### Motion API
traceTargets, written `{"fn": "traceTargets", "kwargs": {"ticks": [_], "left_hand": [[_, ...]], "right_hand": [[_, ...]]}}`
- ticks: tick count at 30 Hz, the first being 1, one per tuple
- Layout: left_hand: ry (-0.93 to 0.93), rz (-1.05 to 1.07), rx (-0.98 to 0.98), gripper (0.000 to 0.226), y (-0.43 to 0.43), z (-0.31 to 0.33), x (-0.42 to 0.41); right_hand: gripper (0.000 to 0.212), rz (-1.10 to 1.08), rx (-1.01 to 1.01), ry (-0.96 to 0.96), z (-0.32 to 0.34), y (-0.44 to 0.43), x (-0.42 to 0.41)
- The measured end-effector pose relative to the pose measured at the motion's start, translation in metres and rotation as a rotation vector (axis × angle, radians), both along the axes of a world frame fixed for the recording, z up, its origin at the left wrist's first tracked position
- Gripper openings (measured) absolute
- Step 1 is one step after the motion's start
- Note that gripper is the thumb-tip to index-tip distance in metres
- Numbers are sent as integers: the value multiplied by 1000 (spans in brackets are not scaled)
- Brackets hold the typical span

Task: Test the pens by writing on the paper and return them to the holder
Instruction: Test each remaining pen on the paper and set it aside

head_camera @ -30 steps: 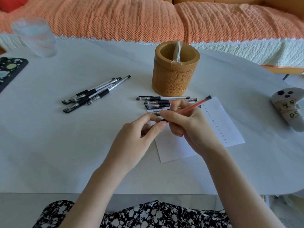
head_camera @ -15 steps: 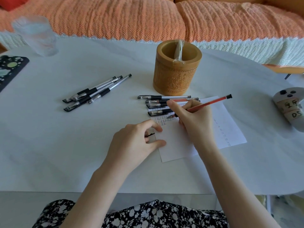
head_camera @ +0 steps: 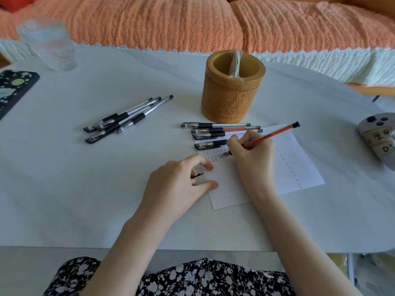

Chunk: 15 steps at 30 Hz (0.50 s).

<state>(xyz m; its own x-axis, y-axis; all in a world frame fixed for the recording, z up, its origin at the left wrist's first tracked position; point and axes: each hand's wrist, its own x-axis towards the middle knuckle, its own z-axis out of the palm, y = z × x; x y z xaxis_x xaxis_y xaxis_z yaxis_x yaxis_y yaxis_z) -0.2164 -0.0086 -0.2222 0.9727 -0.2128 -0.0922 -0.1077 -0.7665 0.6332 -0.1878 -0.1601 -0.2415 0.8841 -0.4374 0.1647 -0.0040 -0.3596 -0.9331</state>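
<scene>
My right hand grips a red pen, its tip down on the white paper among rows of small written marks. My left hand rests at the paper's left edge with fingers curled round a small clear pen cap. Several capped pens lie in a row just above the paper. Another group of black pens lies to the left. The carved wooden holder stands upright behind the paper, with a clear plastic sleeve in it.
A glass of water stands at the back left, a dark patterned case at the left edge. A grey controller-like object with labels lies at the right. An orange-covered sofa runs behind the white table.
My hands parted after pulling the cap off the red pen. The right hand lowered the pen tip onto the paper; the left hand dropped to the paper's edge with the cap.
</scene>
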Motion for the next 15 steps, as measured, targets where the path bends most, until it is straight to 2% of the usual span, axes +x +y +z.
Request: {"fn": "traceTargets", "kwargs": {"ticks": [15], "left_hand": [[8, -3, 15, 28, -1, 0, 2]], "right_hand": [[35, 14, -38, -34, -5, 0, 4]]}}
